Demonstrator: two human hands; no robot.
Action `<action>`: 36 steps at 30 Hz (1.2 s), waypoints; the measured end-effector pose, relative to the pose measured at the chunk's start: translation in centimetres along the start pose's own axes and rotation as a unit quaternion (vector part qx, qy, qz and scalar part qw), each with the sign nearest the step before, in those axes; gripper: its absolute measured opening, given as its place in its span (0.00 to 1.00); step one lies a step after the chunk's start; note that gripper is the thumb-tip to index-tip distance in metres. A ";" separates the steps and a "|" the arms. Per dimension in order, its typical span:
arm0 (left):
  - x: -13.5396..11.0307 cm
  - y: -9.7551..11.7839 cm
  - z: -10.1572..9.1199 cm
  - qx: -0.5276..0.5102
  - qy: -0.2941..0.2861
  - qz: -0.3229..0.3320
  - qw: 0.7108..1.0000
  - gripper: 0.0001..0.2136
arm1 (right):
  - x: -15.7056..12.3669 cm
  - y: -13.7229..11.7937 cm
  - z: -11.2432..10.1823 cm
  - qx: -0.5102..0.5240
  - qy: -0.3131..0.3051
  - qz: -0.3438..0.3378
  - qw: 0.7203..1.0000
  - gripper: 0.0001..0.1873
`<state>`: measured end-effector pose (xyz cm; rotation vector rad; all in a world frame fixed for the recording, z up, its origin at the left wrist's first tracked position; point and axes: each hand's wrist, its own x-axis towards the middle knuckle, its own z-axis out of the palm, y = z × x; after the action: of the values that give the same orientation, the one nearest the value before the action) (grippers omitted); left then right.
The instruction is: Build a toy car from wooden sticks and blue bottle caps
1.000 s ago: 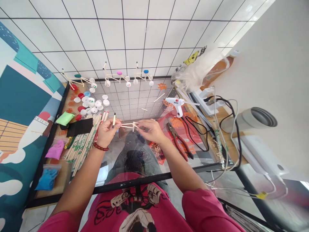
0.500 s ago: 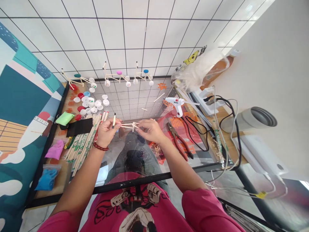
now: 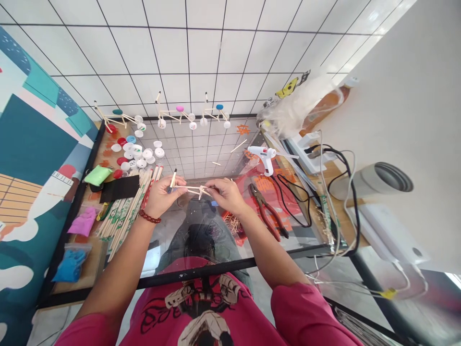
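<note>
Between my two hands, above the glass table [image 3: 216, 235], is a small frame of glued wooden sticks [image 3: 192, 188]. My left hand [image 3: 163, 194] pinches its left end, where an upright stick carries a black-tipped crosspiece. My right hand [image 3: 226, 194] has its fingertips closed on the other end, by a short cross stick. At the back stand several finished-looking stick bicycles with bottle-cap wheels, one with a green seat [image 3: 117, 112], one with a pink seat [image 3: 180, 109] and one with a blue seat [image 3: 219, 107].
Loose bottle caps [image 3: 147, 154] and wrapped chopsticks [image 3: 126, 211] lie to the left, with bagged pink clay [image 3: 82, 222] and blue clay [image 3: 71, 263]. On the right are a white glue gun [image 3: 264, 157], red-handled pliers [image 3: 268, 211], black cable [image 3: 295, 192] and a grey cylinder [image 3: 372, 179].
The stick frame has turned slightly in my hands, and its black-tipped end now stands a little further right. My left fingers have shifted their hold on it.
</note>
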<state>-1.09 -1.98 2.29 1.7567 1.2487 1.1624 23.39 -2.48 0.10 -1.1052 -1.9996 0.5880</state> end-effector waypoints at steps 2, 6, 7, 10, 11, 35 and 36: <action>0.1 0.3 0.0 0.009 -0.014 0.028 0.999 0.07 | 0.0 0.0 0.0 -0.007 -0.008 0.005 1.000 0.09; 0.0 0.6 -0.1 0.015 -0.023 0.054 0.998 0.06 | 0.0 0.0 -0.2 -0.017 -0.023 0.016 0.999 0.10; 0.0 0.6 -0.1 0.015 -0.023 0.055 0.998 0.06 | 0.0 0.0 -0.2 -0.017 -0.026 0.017 0.999 0.10; 0.0 0.5 -0.1 0.014 -0.026 0.058 0.998 0.05 | -0.1 -0.2 -0.2 -0.019 -0.033 0.019 0.999 0.10; 0.0 0.5 -0.1 0.013 -0.028 0.059 0.998 0.05 | -0.1 -0.2 -0.2 -0.018 -0.034 0.019 0.999 0.10; -0.7 -2.7 -0.1 -0.113 0.123 -0.039 0.985 0.06 | 0.3 -1.2 -1.3 -0.203 -0.073 0.090 0.972 0.08; -0.8 -2.6 -0.1 -0.116 0.123 -0.039 0.985 0.06 | 0.3 -1.2 -1.3 -0.202 -0.061 0.091 0.973 0.08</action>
<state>-2.15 -1.93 -0.23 1.4143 1.2540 1.4480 23.68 -2.85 1.84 -1.5413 -2.1988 0.3533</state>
